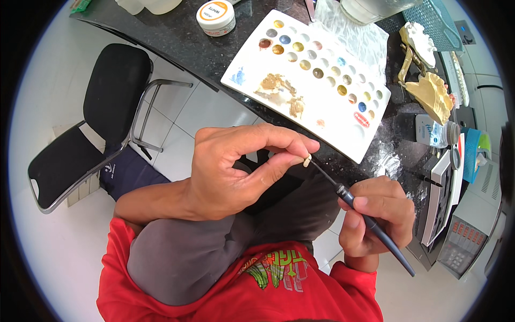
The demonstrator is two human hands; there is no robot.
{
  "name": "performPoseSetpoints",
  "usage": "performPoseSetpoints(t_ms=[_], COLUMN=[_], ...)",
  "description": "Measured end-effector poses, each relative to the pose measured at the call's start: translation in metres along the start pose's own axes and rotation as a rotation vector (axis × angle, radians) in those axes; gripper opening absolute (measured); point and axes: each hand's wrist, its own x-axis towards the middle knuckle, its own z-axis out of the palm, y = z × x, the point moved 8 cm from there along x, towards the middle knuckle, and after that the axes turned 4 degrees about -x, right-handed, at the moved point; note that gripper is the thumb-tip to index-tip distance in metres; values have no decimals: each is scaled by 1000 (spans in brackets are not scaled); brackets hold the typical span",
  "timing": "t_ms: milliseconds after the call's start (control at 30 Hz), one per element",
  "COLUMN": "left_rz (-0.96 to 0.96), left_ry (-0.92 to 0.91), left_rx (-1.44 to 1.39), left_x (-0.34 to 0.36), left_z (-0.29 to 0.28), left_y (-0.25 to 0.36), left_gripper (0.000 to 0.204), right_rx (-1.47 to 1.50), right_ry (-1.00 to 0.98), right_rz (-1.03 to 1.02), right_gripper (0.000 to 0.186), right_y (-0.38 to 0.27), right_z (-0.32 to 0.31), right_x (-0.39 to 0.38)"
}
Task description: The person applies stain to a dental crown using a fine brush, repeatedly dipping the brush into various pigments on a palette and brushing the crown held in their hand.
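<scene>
My left hand [233,169] is closed, thumb and forefinger pinching a small cream dental crown [307,161] above my lap. A slim brush [346,196] with a dark handle is in my right hand [378,212], gripped like a pen. Its thin tip points up and left, meeting the crown or lying very close to it; contact cannot be made out. Just beyond my hands lies a white paint palette [351,142] on the dark worktop. Rows of its small wells hold brown, yellow, blue and grey colours, and brown paint [281,91] is smeared across its flat part.
A white jar [215,19] stands behind the palette. To the right are dental plaster models [429,94], a small glass bottle [448,133], a teal basket [437,24] and a grey device [468,236]. White powder [387,161] dusts the worktop [399,142]. A black chair [115,80] is at left.
</scene>
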Motion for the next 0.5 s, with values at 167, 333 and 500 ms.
performPoseSetpoints(t_ms=[167, 333, 500], left_rz=[22, 36, 45], left_ry=[-10, -13, -15], left_rx=[54, 72, 79], left_x=[1, 1, 2], left_z=[0, -1, 0], left_y=[3, 4, 5], left_gripper=[6, 6, 5], right_rx=[7, -2, -1], right_ry=[12, -21, -3], right_rz=[-25, -37, -22], right_gripper=[20, 20, 20], right_y=[0, -1, -1], right_z=[0, 1, 0], right_x=[0, 2, 2])
